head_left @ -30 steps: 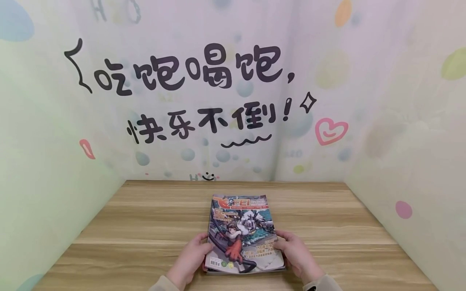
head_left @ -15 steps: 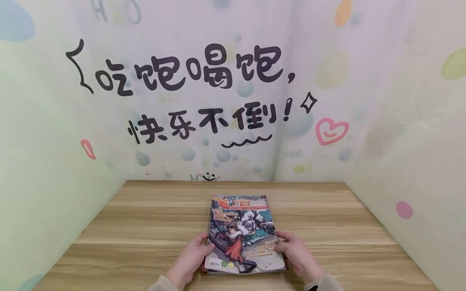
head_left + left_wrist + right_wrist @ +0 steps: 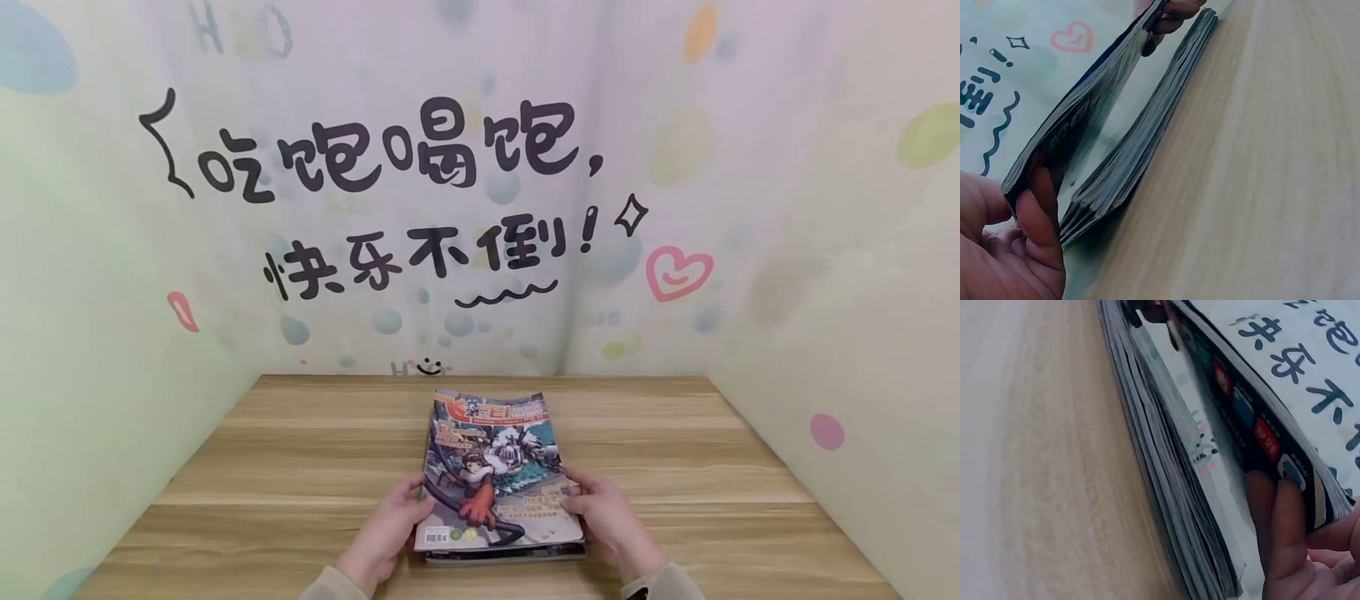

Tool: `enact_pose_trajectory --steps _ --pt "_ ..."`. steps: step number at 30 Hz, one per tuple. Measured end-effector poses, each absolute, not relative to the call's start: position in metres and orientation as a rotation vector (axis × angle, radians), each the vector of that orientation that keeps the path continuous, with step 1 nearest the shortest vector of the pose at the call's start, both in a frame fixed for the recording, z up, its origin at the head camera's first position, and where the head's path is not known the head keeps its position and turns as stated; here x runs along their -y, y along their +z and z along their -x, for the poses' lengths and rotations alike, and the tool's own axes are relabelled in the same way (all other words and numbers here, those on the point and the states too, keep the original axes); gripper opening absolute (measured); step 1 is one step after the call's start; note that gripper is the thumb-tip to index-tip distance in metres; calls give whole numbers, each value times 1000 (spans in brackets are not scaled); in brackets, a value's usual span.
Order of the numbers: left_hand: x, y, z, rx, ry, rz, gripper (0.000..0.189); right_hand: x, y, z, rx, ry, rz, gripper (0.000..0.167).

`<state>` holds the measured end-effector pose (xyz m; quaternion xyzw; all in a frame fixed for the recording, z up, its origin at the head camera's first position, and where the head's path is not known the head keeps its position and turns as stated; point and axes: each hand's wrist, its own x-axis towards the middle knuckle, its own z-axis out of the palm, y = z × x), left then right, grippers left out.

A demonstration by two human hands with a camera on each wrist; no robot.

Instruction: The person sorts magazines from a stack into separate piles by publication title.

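Both hands hold a magazine [image 3: 491, 467] with a colourful cartoon cover, raised above a stack of magazines [image 3: 510, 553]. My left hand [image 3: 386, 529] pinches its left edge, thumb on the cover and fingers underneath, as the left wrist view also shows. On the opposite edge, my right hand [image 3: 615, 521] grips it the same way. In the right wrist view the fingertips press the dark back cover [image 3: 1238, 406] with small coloured icons. A gap separates the lifted magazine from the stack [image 3: 1141, 137], whose page edges face the left wrist camera.
The stack lies on a wood-grain table [image 3: 300, 450]. Behind stands a pale curtain [image 3: 360, 50] printed with black Chinese lettering and a pink heart [image 3: 678, 273]; similar pale walls rise at both sides.
The top magazine has come up off the stack in both hands, and the stack's front edge now shows below it. The head view has shifted slightly.
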<state>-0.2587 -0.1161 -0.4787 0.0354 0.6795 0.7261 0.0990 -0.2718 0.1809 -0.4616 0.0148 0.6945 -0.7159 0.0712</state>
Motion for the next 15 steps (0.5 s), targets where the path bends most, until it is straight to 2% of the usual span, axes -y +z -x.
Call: enact_pose_trajectory --steps 15 --pt "160 -469 262 -1939 2159 -64 62 -143 -450 276 -2105 -2124 29 62"
